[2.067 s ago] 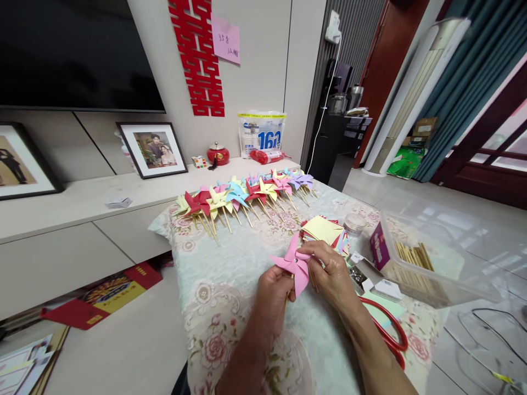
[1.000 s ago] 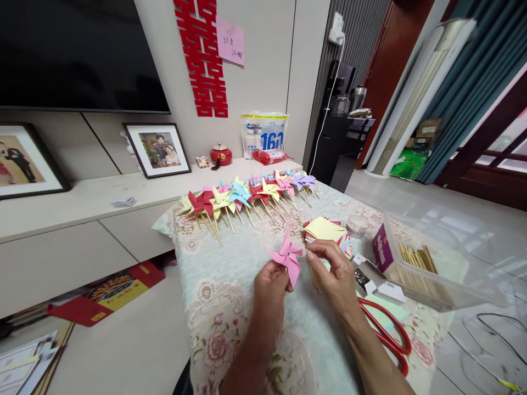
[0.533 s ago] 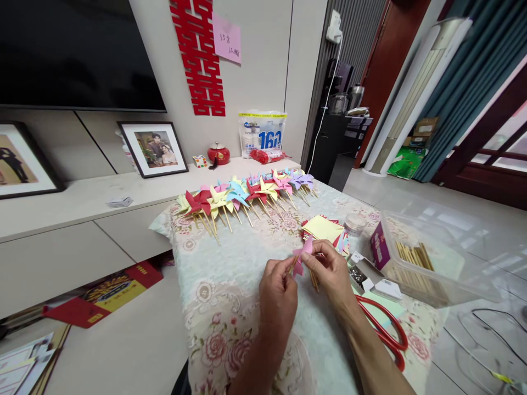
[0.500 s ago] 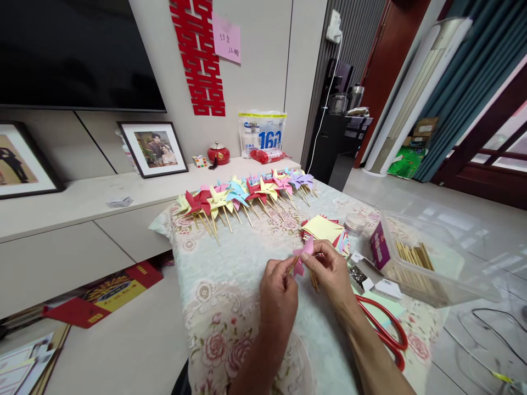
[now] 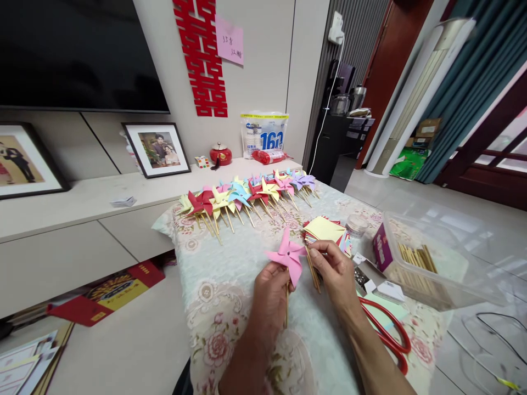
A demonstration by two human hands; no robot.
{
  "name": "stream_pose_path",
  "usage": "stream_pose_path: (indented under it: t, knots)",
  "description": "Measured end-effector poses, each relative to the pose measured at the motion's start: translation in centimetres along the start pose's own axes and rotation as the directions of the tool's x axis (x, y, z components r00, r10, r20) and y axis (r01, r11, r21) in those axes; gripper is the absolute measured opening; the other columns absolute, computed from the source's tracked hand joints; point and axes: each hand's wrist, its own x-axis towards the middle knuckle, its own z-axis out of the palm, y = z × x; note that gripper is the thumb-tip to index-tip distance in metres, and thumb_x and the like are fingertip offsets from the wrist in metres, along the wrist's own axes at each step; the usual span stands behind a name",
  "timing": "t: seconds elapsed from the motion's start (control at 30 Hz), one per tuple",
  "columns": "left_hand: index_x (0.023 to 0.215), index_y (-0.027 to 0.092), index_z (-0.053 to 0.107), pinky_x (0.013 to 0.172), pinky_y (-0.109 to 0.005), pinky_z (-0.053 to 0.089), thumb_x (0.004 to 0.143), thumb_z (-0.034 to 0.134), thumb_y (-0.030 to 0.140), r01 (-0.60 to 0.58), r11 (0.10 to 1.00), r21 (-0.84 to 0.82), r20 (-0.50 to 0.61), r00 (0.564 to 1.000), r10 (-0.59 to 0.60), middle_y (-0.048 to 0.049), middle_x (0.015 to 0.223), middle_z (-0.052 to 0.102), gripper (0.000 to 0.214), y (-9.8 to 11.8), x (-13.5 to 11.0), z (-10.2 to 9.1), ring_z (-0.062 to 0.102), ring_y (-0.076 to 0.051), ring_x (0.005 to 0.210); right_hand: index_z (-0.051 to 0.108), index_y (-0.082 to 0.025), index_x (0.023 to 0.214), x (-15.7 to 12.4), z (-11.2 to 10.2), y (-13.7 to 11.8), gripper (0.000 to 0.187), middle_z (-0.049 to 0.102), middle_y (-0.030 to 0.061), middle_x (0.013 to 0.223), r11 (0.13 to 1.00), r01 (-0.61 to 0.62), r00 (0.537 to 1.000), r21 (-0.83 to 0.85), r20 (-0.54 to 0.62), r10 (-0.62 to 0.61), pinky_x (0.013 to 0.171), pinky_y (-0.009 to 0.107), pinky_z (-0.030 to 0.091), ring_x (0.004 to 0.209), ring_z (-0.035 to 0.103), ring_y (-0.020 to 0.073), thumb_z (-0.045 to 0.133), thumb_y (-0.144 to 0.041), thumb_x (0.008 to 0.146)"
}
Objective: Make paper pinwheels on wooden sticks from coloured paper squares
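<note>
A pink paper pinwheel (image 5: pixel 289 253) faces up with its blades spread around a small dark centre. My left hand (image 5: pixel 272 291) is closed around its wooden stick just beneath the blades, and the stick's lower end pokes out below the fingers. At the pinwheel's right blade tip, my right hand (image 5: pixel 332 269) has thumb and forefinger pinched together; the exact contact is hard to see. Several loose wooden sticks (image 5: pixel 314 274) lie on the table beside the right hand. Behind it is a stack of coloured paper squares (image 5: pixel 325 229).
Rows of finished pinwheels (image 5: pixel 239 195) lie at the table's far edge. On the right are red-handled scissors (image 5: pixel 389 334), a small box of metal fasteners (image 5: pixel 364 277), a round clear container (image 5: pixel 357 224) and a clear plastic bin (image 5: pixel 436 285) holding sticks. A flowered tablecloth (image 5: pixel 230 274) covers the table.
The pinwheel has turned upright and open to view, its stick now in my left hand. My right hand has shifted from its middle to the right blade tip. The view has moved slightly.
</note>
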Motion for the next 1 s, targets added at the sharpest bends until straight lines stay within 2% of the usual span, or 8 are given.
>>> stream_pose_path:
  t: [0.07, 0.17, 0.27, 0.5, 0.73, 0.87, 1.0]
  knots:
    - [0.078, 0.014, 0.073, 0.052, -0.020, 0.035, 0.056, 0.075, 0.014, 0.027, 0.994, -0.103, -0.009, 1.000, -0.028, -0.0002, 0.073, 0.064, 0.023, 0.6, 0.1, 0.0, 0.046, -0.009, 0.060, 0.070, -0.021, 0.085, -0.1, 0.1, -0.1, 0.020, 0.069, 0.0028, 0.081, 0.998, 0.012, 0.999, -0.054, 0.033, -0.010, 0.070, 0.031, 0.046, 0.077, 0.062, 0.0193, 0.061, -0.038, 0.091]
    - [0.079, 0.016, 0.075, 0.053, -0.020, 0.036, 0.052, 0.078, 0.013, 0.037, 0.985, -0.166, -0.033, 0.999, -0.043, -0.0003, 0.075, 0.066, 0.027, 1.3, 0.1, 0.1, 0.047, -0.009, 0.061, 0.074, -0.022, 0.091, -0.2, 0.5, -0.2, 0.019, 0.074, 0.0037, 0.087, 0.992, 0.061, 0.994, -0.112, 0.093, -0.051, 0.072, 0.031, 0.048, 0.080, 0.066, 0.0203, 0.060, -0.035, 0.092]
    - [0.078, 0.017, 0.075, 0.052, -0.020, 0.035, 0.050, 0.079, 0.013, 0.033, 0.980, -0.197, -0.030, 0.999, -0.040, -0.0006, 0.075, 0.067, 0.029, 1.5, 0.1, 0.3, 0.048, -0.009, 0.061, 0.076, -0.022, 0.099, -0.3, 0.8, -0.1, 0.020, 0.077, 0.0053, 0.096, 0.986, 0.109, 0.987, -0.128, 0.132, -0.092, 0.076, 0.033, 0.051, 0.086, 0.069, 0.0222, 0.061, -0.033, 0.091]
    - [0.078, 0.017, 0.074, 0.053, -0.021, 0.037, 0.051, 0.078, 0.012, 0.020, 0.981, -0.195, -0.014, 1.000, -0.023, -0.0036, 0.087, 0.069, 0.027, 1.2, 0.1, 0.3, 0.051, -0.011, 0.065, 0.076, -0.023, 0.101, -0.3, 0.9, -0.2, 0.019, 0.078, 0.0057, 0.099, 0.981, 0.143, 0.975, -0.129, 0.187, -0.117, 0.078, 0.034, 0.055, 0.091, 0.072, 0.0238, 0.062, -0.030, 0.091]
    - [0.077, 0.017, 0.074, 0.053, -0.022, 0.039, 0.053, 0.077, 0.012, 0.006, 0.986, -0.166, -0.013, 1.000, -0.008, -0.0036, 0.082, 0.069, 0.025, 0.9, 0.1, 0.3, 0.051, -0.011, 0.063, 0.074, -0.023, 0.100, -0.3, 1.0, -0.1, 0.016, 0.074, 0.0046, 0.090, 0.970, 0.182, 0.971, -0.162, 0.187, -0.151, 0.072, 0.033, 0.053, 0.080, 0.068, 0.0209, 0.062, -0.029, 0.090]
    - [0.083, 0.016, 0.074, 0.057, -0.020, 0.041, 0.057, 0.078, 0.011, -0.014, 0.982, -0.188, -0.006, 1.000, 0.013, -0.0014, 0.076, 0.069, 0.027, 0.6, 0.0, 0.4, 0.053, -0.010, 0.065, 0.070, -0.020, 0.096, -0.4, 1.0, 0.0, 0.015, 0.064, 0.0036, 0.080, 0.923, 0.269, 0.963, -0.274, 0.098, -0.252, 0.068, 0.034, 0.049, 0.073, 0.060, 0.0203, 0.070, -0.031, 0.085]
    - [0.083, 0.015, 0.074, 0.061, -0.021, 0.043, 0.062, 0.075, 0.012, -0.071, 0.987, -0.146, 0.007, 0.997, 0.073, -0.0007, 0.073, 0.069, 0.021, -0.3, 0.0, 0.4, 0.055, -0.010, 0.064, 0.064, -0.021, 0.092, -0.5, 1.1, -0.1, 0.012, 0.061, 0.0032, 0.082, 0.886, 0.351, 0.936, -0.304, 0.129, -0.326, 0.069, 0.034, 0.048, 0.075, 0.057, 0.0202, 0.072, -0.027, 0.085]
